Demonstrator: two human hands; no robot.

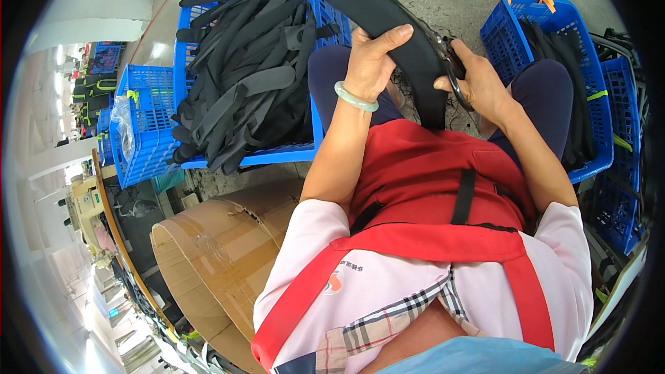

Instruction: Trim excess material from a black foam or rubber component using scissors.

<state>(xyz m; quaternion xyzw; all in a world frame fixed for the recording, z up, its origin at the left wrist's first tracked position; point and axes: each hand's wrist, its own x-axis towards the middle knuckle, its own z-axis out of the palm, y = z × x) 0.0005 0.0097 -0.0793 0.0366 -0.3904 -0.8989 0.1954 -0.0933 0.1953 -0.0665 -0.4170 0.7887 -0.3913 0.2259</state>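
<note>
My left hand [372,62], a pale green bangle at its wrist, grips a curved black padded strap [367,3] near its middle, thumb stretched across it. The strap arches from the rim of the blue crate down toward my lap. On its right side my right hand [481,83] is closed around a pair of scissors [454,66] with dark handles. Their blades lie along the strap's right edge; whether they touch it I cannot tell. Many similar black straps [256,62] are heaped in the large blue crate [277,154] to my left.
Another blue crate [601,131] with black pieces and an orange tie stands at my right, with more blue baskets [620,201] beyond. A smaller blue basket [145,125] and a curved cardboard sheet [215,256] are at the left. Dark scraps litter the floor [457,119] between my legs.
</note>
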